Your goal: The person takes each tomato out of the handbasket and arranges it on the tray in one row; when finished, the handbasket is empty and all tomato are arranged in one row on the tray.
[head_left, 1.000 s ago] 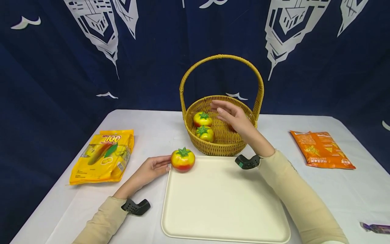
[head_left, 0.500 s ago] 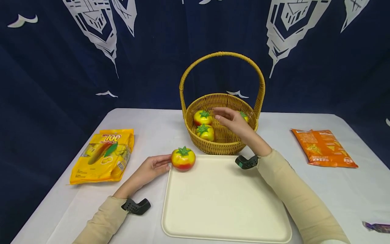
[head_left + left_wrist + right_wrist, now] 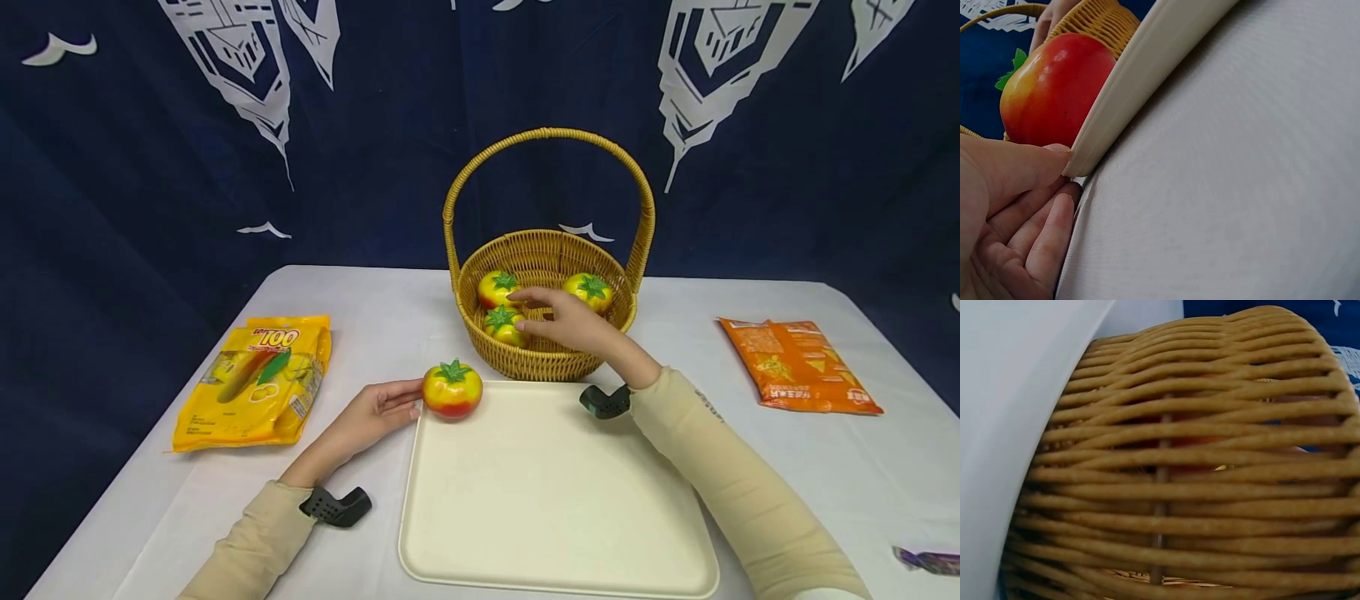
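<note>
A red-and-yellow toy tomato point(image 3: 452, 392) with a green calyx sits at the tray's far left corner. My left hand point(image 3: 386, 410) is at that corner beside it; in the left wrist view the thumb presses the rim of the cream tray point(image 3: 1141, 78), with fingers curled below. My right hand point(image 3: 566, 321) reaches into the wicker basket point(image 3: 540, 362), thumb and forefinger apart at the right side of the front tomato point(image 3: 504, 329). Another tomato point(image 3: 497, 287) lies behind that one, and a third point(image 3: 590, 289) at the right. The basket wall point(image 3: 1197, 506) hides most of the right hand in its wrist view.
A yellow candy bag point(image 3: 255, 383) lies on the white table at the left. On the right lies an orange snack bag point(image 3: 798, 367), with a small purple wrapped stick point(image 3: 930, 562) nearer the edge. The basket's tall handle point(image 3: 547, 133) arches over its opening.
My right hand has come down into the basket and moved towards the front tomato, uncovering the tomato at the right. The left hand and its tomato stay put.
</note>
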The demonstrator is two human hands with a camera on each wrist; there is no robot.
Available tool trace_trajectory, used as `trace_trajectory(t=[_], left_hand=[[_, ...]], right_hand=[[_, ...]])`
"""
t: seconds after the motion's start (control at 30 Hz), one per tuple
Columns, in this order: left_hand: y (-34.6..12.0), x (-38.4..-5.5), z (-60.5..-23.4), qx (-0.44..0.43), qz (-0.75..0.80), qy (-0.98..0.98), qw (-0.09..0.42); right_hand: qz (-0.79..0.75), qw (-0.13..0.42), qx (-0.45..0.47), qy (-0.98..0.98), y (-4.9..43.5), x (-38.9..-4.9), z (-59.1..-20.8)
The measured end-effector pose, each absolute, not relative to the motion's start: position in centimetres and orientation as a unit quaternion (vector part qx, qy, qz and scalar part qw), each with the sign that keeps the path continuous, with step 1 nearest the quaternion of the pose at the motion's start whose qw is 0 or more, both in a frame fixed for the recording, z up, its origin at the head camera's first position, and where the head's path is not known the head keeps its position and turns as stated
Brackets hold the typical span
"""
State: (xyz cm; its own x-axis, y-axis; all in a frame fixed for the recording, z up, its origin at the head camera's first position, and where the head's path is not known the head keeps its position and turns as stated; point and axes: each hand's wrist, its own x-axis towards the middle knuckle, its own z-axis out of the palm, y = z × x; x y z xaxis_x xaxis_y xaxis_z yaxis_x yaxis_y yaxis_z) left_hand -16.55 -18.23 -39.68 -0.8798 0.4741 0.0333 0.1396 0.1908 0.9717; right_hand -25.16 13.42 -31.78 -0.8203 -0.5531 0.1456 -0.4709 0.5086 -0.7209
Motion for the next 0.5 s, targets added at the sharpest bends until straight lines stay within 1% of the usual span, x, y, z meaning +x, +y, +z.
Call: trace_trajectory(t=[0.27,0.5], left_hand=[[-18.22,-16.46,-39.51,0.200,0.597,0.764,0.139],[-18.21,-16.56,-39.63,0.200,0.589,0.771,0.137]], right_hand=[[-0.254,0.036,-0.362,0.896,12.87,-25.38,-31.73],[-0.226,0.057,-0.389,0.891,12.53,-26.03,-31.69]])
